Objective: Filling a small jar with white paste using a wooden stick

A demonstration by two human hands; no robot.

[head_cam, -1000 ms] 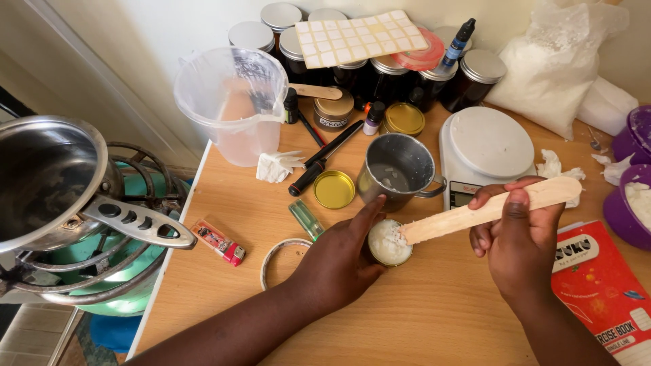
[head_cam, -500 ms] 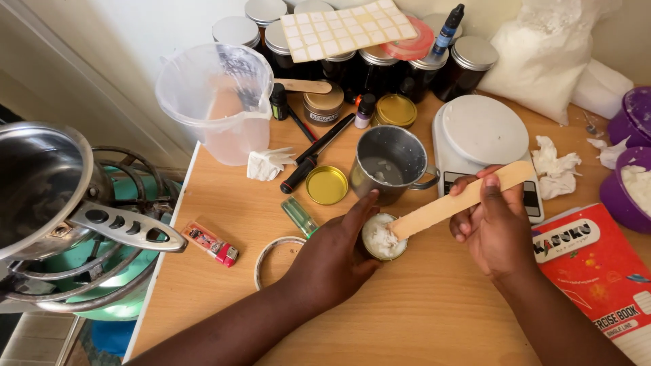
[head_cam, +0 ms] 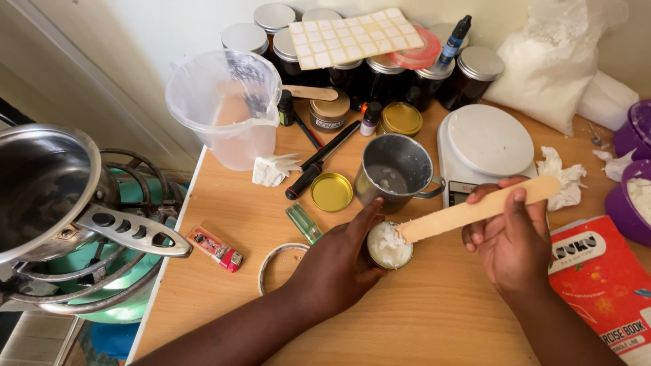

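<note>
Shiny metal makes the big pot [head_cam: 41,186] on the green burner [head_cam: 102,285] at the left; its inside is dark and hard to see. Next comes a clear plastic jug [head_cam: 227,108], with nothing clear to see in it. Near the middle stands a grey metal cup [head_cam: 395,171] with a little pale stuff at the bottom. Just in front of it, on the wooden table [head_cam: 420,312], sits a small round tin [head_cam: 389,246] full of white wax. The left hand [head_cam: 336,268] wraps around the tin. The right hand [head_cam: 510,237] pinches a flat wooden stick [head_cam: 475,209], and its tip pokes into the wax.
</note>
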